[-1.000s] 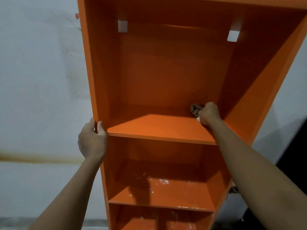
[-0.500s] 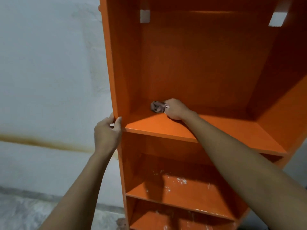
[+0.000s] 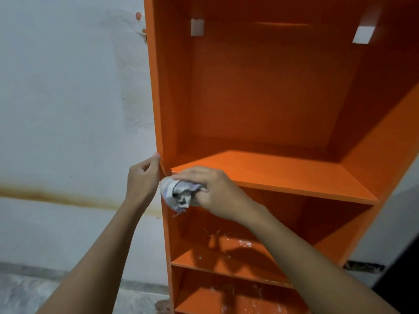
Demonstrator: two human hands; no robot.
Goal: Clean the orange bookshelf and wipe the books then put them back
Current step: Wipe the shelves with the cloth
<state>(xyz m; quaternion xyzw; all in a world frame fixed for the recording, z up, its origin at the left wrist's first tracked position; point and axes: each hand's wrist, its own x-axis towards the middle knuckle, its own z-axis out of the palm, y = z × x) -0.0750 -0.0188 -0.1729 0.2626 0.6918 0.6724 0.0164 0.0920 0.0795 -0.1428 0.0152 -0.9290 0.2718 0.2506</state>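
Note:
The orange bookshelf point(image 3: 260, 91) stands upright against a pale wall, and no books show on its shelves. My left hand point(image 3: 141, 181) grips the front edge of its left side panel at the height of the upper shelf board point(image 3: 283, 173). My right hand point(image 3: 213, 189) holds a crumpled grey-white cloth point(image 3: 178, 193) at the front left corner of that board, with the cloth hanging just past the front edge. White dust and specks lie on the lower shelf point(image 3: 229, 257).
A stained pale wall point(image 3: 68, 109) runs to the left of the bookshelf. Grey marbled floor point(image 3: 22, 293) shows at the bottom left. Two white brackets point(image 3: 197, 27) sit high on the back panel. A dark surface point(image 3: 399, 268) borders the shelf on the right.
My right hand has drawn the cloth from the back of the upper shelf forward to its front left corner. My left hand has kept its hold on the side panel.

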